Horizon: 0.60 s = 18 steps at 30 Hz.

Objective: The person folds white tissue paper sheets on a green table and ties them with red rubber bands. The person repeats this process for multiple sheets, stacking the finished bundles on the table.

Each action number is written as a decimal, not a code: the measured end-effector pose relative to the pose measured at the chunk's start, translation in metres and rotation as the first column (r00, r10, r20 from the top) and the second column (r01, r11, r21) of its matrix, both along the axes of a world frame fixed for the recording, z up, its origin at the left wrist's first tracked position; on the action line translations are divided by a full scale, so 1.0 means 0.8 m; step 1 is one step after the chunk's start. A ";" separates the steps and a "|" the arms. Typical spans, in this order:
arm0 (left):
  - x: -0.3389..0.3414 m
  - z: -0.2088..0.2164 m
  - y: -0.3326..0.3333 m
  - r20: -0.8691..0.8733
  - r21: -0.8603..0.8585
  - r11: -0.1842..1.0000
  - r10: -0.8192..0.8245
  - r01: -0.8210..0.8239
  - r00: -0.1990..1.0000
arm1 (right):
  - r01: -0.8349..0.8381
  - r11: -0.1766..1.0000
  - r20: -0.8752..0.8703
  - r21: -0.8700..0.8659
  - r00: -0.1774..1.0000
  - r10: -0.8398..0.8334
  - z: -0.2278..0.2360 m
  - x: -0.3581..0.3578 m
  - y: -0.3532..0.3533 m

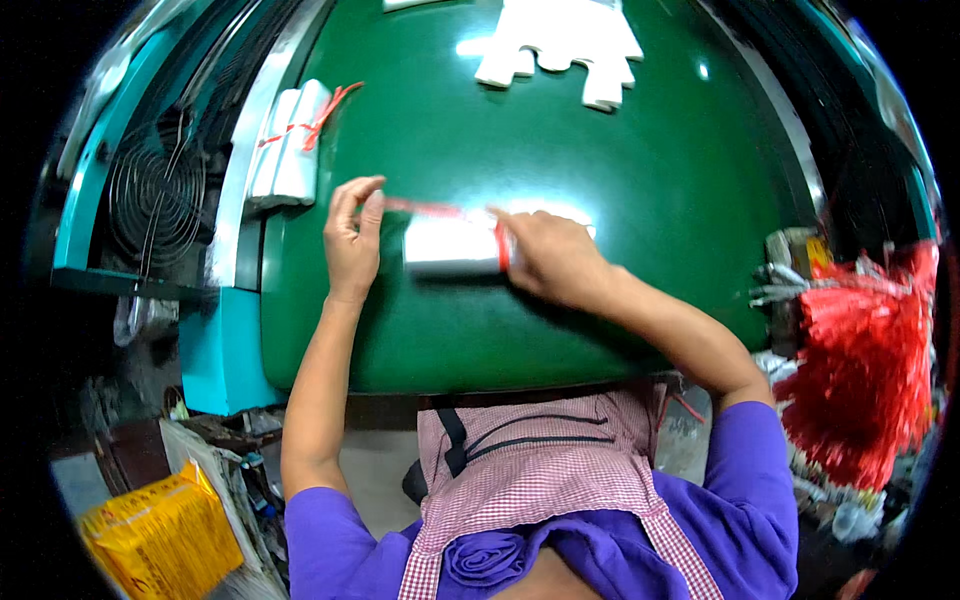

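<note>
A rolled white bundle [448, 246], which looks like folded plastic bags, lies on the green belt surface [480, 345] in front of me. My right hand [562, 256] grips its right end, where a red strip [503, 246] passes around it. My left hand [354, 232] is closed in a pinch on a red tie strip [425, 208] that stretches from its fingertips toward the bundle. Both the strip and the bundle are blurred by motion. Part of the bundle's right end is hidden behind my right fingers.
At the left edge rests a white bundle [290, 150] tied with red strip. White flat pieces with handle-like ends [570, 40] lie at the far side. Red strips [860, 370] hang at right. A wire fan guard [158, 195] and yellow package [165, 535] are at left.
</note>
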<state>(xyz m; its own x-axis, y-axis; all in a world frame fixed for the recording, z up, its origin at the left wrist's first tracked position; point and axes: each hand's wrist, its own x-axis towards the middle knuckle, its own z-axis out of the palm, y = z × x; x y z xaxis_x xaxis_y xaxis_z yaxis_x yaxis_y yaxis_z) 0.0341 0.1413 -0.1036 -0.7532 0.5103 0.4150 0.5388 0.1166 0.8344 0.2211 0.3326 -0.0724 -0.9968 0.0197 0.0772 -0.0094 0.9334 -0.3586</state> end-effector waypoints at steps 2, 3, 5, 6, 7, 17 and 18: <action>-0.001 0.012 -0.005 -0.287 0.053 0.994 0.108 -0.097 0.952 | 0.233 0.877 -0.055 -0.421 0.958 -0.281 -0.003 -0.075 0.008; -0.009 0.016 -0.001 -0.462 -0.023 0.997 0.056 -0.075 0.885 | 0.081 0.809 -0.199 -0.582 0.951 -0.238 -0.013 -0.123 0.017; -0.036 0.018 0.010 -0.736 -0.190 0.979 -0.090 -0.077 0.671 | -0.092 0.677 -0.319 -0.730 0.922 -0.218 -0.023 -0.197 0.016; -0.060 0.009 0.006 -0.715 -0.313 0.928 -0.089 -0.204 0.694 | -0.103 0.646 -0.305 -0.756 0.929 -0.208 -0.018 -0.222 0.011; -0.088 -0.008 0.000 -0.723 -0.389 0.860 -0.061 -0.332 0.688 | -0.082 0.905 -0.477 -0.418 0.867 -0.141 -0.031 -0.242 0.023; -0.133 -0.058 -0.010 -0.714 -0.448 0.724 0.064 -0.525 0.697 | 0.523 0.786 -0.257 0.328 0.850 -0.459 -0.045 -0.196 0.276; -0.131 -0.057 -0.008 -0.711 -0.452 0.725 0.060 -0.520 0.701 | 0.470 0.819 -0.176 0.330 0.883 -0.436 -0.044 -0.194 0.280</action>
